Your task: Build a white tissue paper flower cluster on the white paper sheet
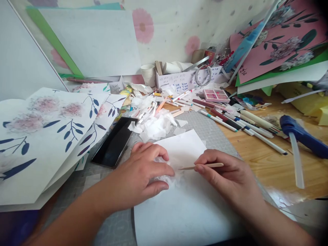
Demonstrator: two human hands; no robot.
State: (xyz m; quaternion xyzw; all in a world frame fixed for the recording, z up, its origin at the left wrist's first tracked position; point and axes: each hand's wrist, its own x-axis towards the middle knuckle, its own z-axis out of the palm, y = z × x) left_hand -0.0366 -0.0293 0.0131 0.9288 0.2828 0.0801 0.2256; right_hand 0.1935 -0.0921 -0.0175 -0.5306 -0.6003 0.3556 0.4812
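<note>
Everything I steer by here is the white sheet of paper (184, 212), lying on the grey gridded cutting mat (112, 222). My right hand (228, 176) is over the sheet's right side, thumb and forefinger pinching a slim wooden stick (211, 165), whose pointed end reaches above the middle of the sheet towards the other hand; I cannot tell whether that tip touches the paper. My left hand (147, 171) is over the sheet's left edge, palm down, fingers parted and loosely curved around a crumpled white piece (162, 179) on the sheet. That piece is half hidden and pale on pale, so I would only say it looks like tissue. Just past the sheet's far edge I see a heap of torn white tissue scraps (159, 124), and left of the sheet a black smartphone (115, 141). Further left of it are large papers with pink blossoms and dark leaves (58, 119). Well to the right of the sheet, on the wooden tabletop (244, 145), lies a blue glue gun (302, 135), with marker pens (268, 141) between the two.
</note>
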